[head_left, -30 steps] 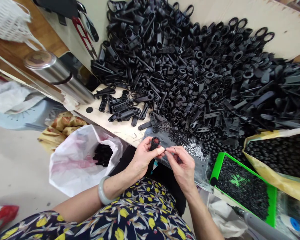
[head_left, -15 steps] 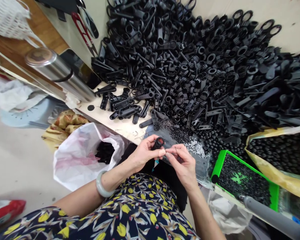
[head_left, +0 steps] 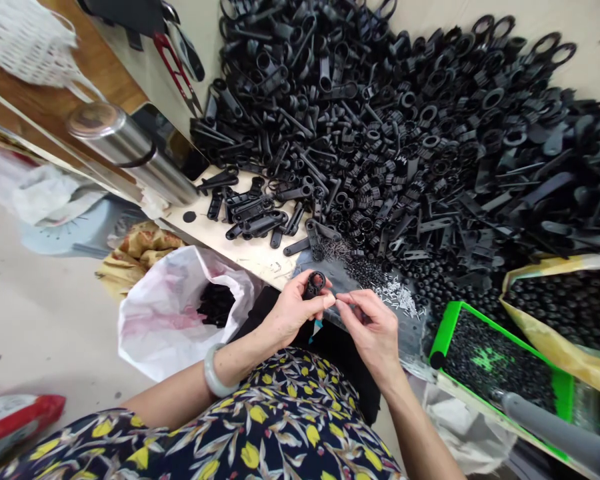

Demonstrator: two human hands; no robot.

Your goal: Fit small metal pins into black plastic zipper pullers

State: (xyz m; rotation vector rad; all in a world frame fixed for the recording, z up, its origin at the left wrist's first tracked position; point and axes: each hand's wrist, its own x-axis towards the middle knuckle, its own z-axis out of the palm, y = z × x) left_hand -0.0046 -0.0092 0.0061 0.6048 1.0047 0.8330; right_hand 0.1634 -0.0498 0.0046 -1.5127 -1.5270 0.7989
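Note:
My left hand [head_left: 300,308] is closed round a black plastic part with a ring-shaped end [head_left: 315,284], ring facing up, held over my lap at the bench edge. Right beside it, my right hand [head_left: 371,325] pinches with thumb and forefinger close to the left thumb tip; whatever is between those fingertips is too small to make out. A small teal pointed piece [head_left: 316,328] shows just below the left hand. Past the hands, small silver pins [head_left: 401,298] and tiny dark pieces [head_left: 363,272] lie on a grey mat [head_left: 333,270].
A large heap of black plastic parts [head_left: 360,133] covers the bench. Left are a steel thermos [head_left: 135,150], red-handled snips [head_left: 175,70] and a white bag [head_left: 153,313] holding black parts. Right are a green tray [head_left: 443,337] of small black pieces and a yellow-edged sack [head_left: 555,330].
The whole view has shifted slightly, so things appear a little further right. Both hands keep nearly the same pose, with the ring-ended part still in the left.

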